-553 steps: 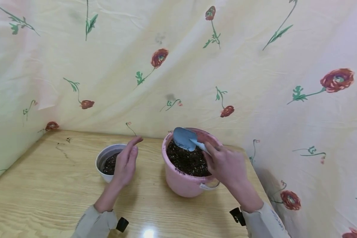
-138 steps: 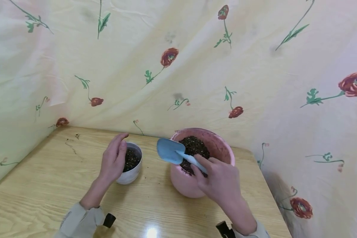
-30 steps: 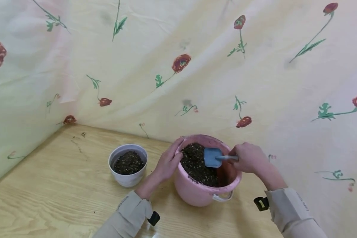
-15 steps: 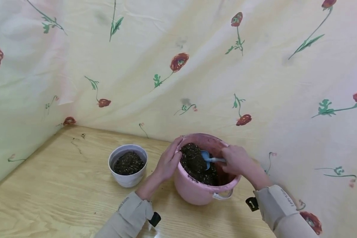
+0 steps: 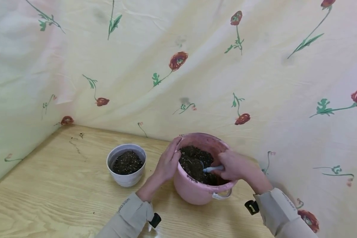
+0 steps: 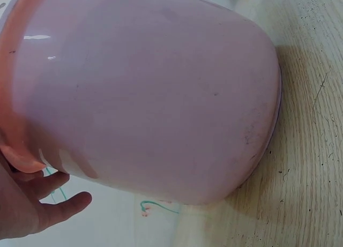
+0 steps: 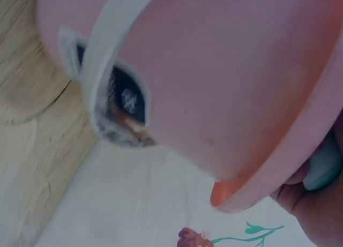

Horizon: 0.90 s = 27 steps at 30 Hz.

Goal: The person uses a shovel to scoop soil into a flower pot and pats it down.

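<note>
The right hand's [image 5: 233, 166] fingers curl round the trowel [image 5: 209, 169], its blade at nine o'clock, mostly sunk in the pink bucket's [image 5: 193, 192] soil [image 5: 193, 170]. The left hand's [image 5: 166, 165] loosely spread fingers touch the rim at ten; the white pot [image 5: 127, 180] stands beyond.

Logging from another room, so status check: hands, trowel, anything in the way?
Left hand against bucket at its rim. Right hand gripping trowel, dug into soil. Nothing visibly in the way; pot stands apart.
</note>
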### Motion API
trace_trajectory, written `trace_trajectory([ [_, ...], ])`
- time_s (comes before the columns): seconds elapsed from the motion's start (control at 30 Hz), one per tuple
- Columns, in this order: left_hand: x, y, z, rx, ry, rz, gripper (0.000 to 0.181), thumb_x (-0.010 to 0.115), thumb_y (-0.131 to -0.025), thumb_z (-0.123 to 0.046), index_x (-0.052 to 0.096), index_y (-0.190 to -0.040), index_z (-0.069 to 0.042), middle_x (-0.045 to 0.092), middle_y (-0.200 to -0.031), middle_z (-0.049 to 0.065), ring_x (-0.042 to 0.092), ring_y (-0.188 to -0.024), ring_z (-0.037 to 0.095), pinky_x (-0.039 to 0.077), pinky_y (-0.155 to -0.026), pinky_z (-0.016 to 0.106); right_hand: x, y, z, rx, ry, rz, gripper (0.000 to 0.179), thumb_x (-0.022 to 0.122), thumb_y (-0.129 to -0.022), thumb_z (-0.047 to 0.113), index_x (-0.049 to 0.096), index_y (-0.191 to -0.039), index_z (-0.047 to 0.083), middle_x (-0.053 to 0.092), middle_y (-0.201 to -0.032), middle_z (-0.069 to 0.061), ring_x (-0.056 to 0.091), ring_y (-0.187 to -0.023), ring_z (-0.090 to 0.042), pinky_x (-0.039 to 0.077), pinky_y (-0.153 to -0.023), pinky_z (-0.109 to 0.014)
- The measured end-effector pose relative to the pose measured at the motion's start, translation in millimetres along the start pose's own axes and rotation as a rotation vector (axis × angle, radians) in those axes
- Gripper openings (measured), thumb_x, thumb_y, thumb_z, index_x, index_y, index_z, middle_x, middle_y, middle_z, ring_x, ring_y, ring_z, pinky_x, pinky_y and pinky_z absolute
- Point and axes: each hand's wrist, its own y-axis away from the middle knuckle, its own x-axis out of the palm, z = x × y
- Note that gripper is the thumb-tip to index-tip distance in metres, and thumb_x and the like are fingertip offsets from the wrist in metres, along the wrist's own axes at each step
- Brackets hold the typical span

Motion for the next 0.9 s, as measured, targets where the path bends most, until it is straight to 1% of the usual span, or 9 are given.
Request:
trace_trajectory([
  [0.03, -0.5, -0.1, -0.1, 0.001, -0.004, -0.003, 0.054, 0.037, -0.097, -0.013, 0.033, -0.150, -0.010, 0.034, -0.154, 0.006, 0.032, -0.140, 0.025, 0.026, -0.114, 0.045, -0.1, -0.7, 0.9, -0.016, -0.015, 0.004, 0.007, 0.074, -0.083, 0.020, 0.076, -0.078, 0.015, 0.060, -0.063, 0.014, 0.044, -0.052, 0.001, 0.043, -0.050, -0.019],
  [0.17, -1.5, 0.2, 1.3, 0.001, -0.007, -0.007, 0.054, 0.038, -0.097, -0.012, 0.033, -0.150, -0.010, 0.034, -0.154, 0.006, 0.031, -0.141, 0.025, 0.025, -0.115, 0.044, 0.4, -2.6, 2.2, -0.031, -0.054, 0.006, 0.008, 0.074, -0.083, 0.019, 0.077, -0.080, 0.012, 0.063, -0.065, 0.014, 0.046, -0.054, 0.002, 0.045, -0.053, -0.019],
  [0.23, -1.4, 0.6, 2.6, 0.015, -0.004, -0.005, 0.054, 0.039, -0.096, -0.011, 0.034, -0.149, -0.009, 0.035, -0.153, 0.009, 0.032, -0.140, 0.025, 0.025, -0.115, 0.044, 1.5, -3.2, 0.9, -0.039, -0.094, 0.017, 0.010, 0.073, -0.084, 0.020, 0.078, -0.082, 0.012, 0.065, -0.067, 0.013, 0.047, -0.056, 0.002, 0.047, -0.055, -0.019],
  [0.3, -1.1, 1.2, 2.7, 0.016, 0.002, 0.005, 0.053, 0.038, -0.096, -0.010, 0.034, -0.149, -0.009, 0.035, -0.153, 0.010, 0.031, -0.141, 0.024, 0.025, -0.115, 0.043, 2.1, -3.3, -1.3, -0.041, -0.156, 0.043, 0.012, 0.072, -0.086, 0.021, 0.078, -0.082, 0.012, 0.066, -0.067, 0.012, 0.048, -0.056, 0.002, 0.047, -0.056, -0.019],
  [0.4, 0.1, 0.9, 2.7, 0.025, 0.010, 0.015, 0.053, 0.039, -0.096, -0.009, 0.034, -0.149, -0.009, 0.035, -0.153, 0.011, 0.032, -0.140, 0.024, 0.026, -0.115, 0.043, 2.7, -3.8, -5.7, -0.012, -0.247, 0.085, 0.014, 0.071, -0.087, 0.022, 0.078, -0.081, 0.012, 0.066, -0.066, 0.009, 0.047, -0.054, 0.000, 0.046, -0.055, -0.020],
  [0.53, 0.9, 0.8, 2.0, 0.010, 0.002, 0.034, 0.053, 0.037, -0.098, -0.012, 0.033, -0.150, -0.013, 0.033, -0.154, 0.006, 0.031, -0.141, 0.021, 0.025, -0.115, 0.040, 0.6, -5.0, -7.0, 0.048, -0.352, 0.153, 0.017, 0.070, -0.088, 0.025, 0.078, -0.080, 0.012, 0.067, -0.066, 0.009, 0.048, -0.054, -0.002, 0.044, -0.053, -0.021],
  [0.63, 0.3, 0.8, 1.4, 0.012, -0.007, 0.043, 0.053, 0.036, -0.098, -0.013, 0.032, -0.150, -0.012, 0.032, -0.155, 0.005, 0.030, -0.141, 0.020, 0.024, -0.116, 0.039, -2.2, -6.1, -5.7, 0.080, -0.432, 0.201, 0.022, 0.068, -0.089, 0.026, 0.076, -0.074, 0.012, 0.061, -0.062, 0.011, 0.046, -0.054, -0.003, 0.041, -0.052, -0.020],
  [0.8, -1.1, 0.3, 1.1, 0.021, -0.015, 0.042, 0.053, 0.036, -0.097, -0.014, 0.033, -0.150, -0.011, 0.033, -0.154, 0.006, 0.030, -0.141, 0.021, 0.025, -0.116, 0.039, -5.6, -8.0, -4.9, 0.133, -0.573, 0.243, 0.035, 0.064, -0.092, 0.024, 0.065, -0.062, 0.006, 0.042, -0.056, 0.008, 0.036, -0.051, -0.004, 0.033, -0.051, -0.020],
  [0.9, -2.1, 0.3, 1.5, 0.021, -0.014, 0.044, 0.054, 0.036, -0.097, -0.015, 0.032, -0.150, -0.011, 0.033, -0.155, 0.006, 0.030, -0.141, 0.022, 0.025, -0.116, 0.040, -7.0, -8.8, -3.7, 0.140, -0.596, 0.244, 0.038, 0.063, -0.093, 0.024, 0.061, -0.060, 0.007, 0.038, -0.056, 0.008, 0.034, -0.050, -0.005, 0.032, -0.050, -0.019],
])
